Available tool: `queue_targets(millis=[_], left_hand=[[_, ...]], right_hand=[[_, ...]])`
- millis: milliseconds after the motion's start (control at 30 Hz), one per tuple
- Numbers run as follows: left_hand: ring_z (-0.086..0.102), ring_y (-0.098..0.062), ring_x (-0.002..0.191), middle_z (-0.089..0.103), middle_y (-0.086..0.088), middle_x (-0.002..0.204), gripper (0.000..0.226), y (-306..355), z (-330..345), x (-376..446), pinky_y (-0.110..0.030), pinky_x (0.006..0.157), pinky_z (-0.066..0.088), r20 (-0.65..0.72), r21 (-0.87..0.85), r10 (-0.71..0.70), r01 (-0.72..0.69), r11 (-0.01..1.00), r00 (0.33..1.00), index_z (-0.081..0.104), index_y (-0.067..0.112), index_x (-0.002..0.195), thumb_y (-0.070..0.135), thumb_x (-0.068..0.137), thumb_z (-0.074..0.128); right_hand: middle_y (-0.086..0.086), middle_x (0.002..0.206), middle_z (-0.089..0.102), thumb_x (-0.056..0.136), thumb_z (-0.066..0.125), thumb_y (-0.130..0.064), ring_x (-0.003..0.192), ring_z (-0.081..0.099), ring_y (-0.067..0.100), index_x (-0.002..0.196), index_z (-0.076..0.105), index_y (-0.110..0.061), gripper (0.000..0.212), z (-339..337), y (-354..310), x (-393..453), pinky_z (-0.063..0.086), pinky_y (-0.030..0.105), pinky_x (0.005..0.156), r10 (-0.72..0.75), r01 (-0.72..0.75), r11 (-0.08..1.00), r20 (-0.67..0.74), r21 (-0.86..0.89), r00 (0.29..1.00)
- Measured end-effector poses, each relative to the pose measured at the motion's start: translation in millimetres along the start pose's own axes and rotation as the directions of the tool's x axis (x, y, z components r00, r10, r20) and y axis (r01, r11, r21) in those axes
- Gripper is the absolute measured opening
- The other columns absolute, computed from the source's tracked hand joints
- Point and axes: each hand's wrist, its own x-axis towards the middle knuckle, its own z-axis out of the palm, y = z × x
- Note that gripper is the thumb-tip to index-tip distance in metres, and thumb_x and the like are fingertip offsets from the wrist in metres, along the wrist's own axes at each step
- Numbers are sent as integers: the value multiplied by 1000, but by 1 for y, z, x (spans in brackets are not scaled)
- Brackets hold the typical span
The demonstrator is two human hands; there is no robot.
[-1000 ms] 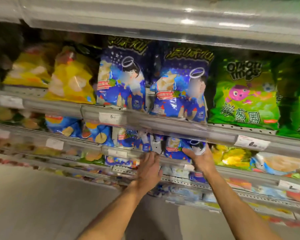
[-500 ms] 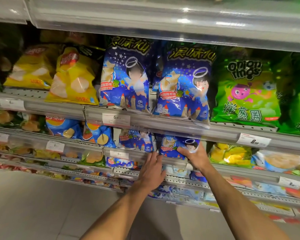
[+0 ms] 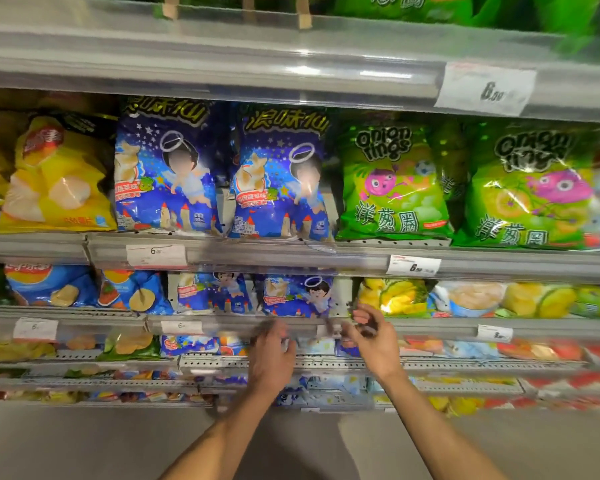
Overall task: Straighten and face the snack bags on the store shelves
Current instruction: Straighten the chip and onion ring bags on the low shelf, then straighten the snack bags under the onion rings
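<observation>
Two small blue snack bags [image 3: 215,292] [image 3: 297,292] stand upright side by side on the second shelf, fronts facing out. My left hand [image 3: 272,355] is just below that shelf's front rail [image 3: 243,325], fingers loosely curled near the rail and blurred, holding nothing. My right hand [image 3: 374,341] hovers below and to the right of the right-hand blue bag, fingers relaxed and apart, empty. On the shelf above stand two large blue bags [image 3: 167,168] [image 3: 281,178], green onion-ring bags [image 3: 392,181] [image 3: 530,188] and a yellow chip bag [image 3: 56,174].
Price tags [image 3: 156,254] [image 3: 414,266] sit in the clear shelf rails. Blue chip bags [image 3: 49,285] lie left of the small blue bags, yellow bags [image 3: 392,296] to their right. More shelves of snacks run below, above the grey floor [image 3: 84,445].
My right hand has let go of the right-hand small blue bag and dropped below the rail. My left hand has come off the shelf edge slightly. The view has moved closer and tilted up.
</observation>
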Motion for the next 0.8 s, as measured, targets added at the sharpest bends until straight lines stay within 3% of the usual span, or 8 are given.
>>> queue_targets(millis=[67,133,200,467,567,667,700,800], left_hand=[[65,-13,96,69,-3,112,20,15,15,-1,-24,82,54,66,-121,-92,100,988,994,64,11,116,15,96,63],[60,-3,85,69,-3,111,20,34,34,-2,-5,67,44,95,-191,-129,146,971,987,64,10,116,12,96,62],[57,-3,78,69,-9,105,19,57,55,-2,-2,62,40,82,-261,-153,169,950,985,65,3,114,6,95,61],[61,-21,85,65,-7,89,11,154,150,-18,-5,69,42,-27,-352,-173,153,923,984,66,-2,103,-2,93,61],[63,-28,86,67,-16,87,10,190,185,-26,-35,83,50,-104,-426,-246,180,887,964,65,-9,98,-11,89,62],[65,-27,80,70,-9,83,9,221,211,-27,-21,75,50,-190,-426,-213,115,897,958,66,8,92,-1,89,65],[65,-28,80,69,-9,84,12,230,217,-25,-20,73,49,-208,-428,-205,100,898,956,64,12,93,1,88,68],[65,-31,90,68,-15,98,22,255,234,-20,-40,85,52,-228,-397,-187,84,914,955,64,7,108,10,88,72]], right_hand=[[21,101,70,85,81,-8,81,66,7,115,64,-12,35,-28,14,-5,53,15,80,47,-45,998,-48,46,998],[19,98,72,86,80,-9,93,69,19,116,66,-4,33,-62,29,-6,54,31,93,96,-90,994,-109,56,989],[15,101,74,88,78,-9,98,69,24,115,67,-1,30,-100,45,-4,53,39,97,138,-130,990,-160,59,978],[10,85,66,90,74,-3,87,61,26,105,66,0,17,-260,110,29,46,40,86,195,-166,979,-303,118,933],[4,72,61,88,75,-1,77,58,25,86,62,-5,13,-312,130,45,46,33,75,172,-151,984,-329,90,928],[10,82,65,87,76,-1,82,63,28,100,63,-1,18,-350,149,64,52,44,81,123,-103,992,-389,71,913],[9,87,66,87,76,-3,83,64,25,104,63,-8,23,-359,151,68,54,44,83,95,-80,995,-395,54,914],[-8,85,62,86,80,-12,75,60,-2,93,56,-31,32,-382,153,80,48,23,73,-17,9,1000,-382,-23,924]])
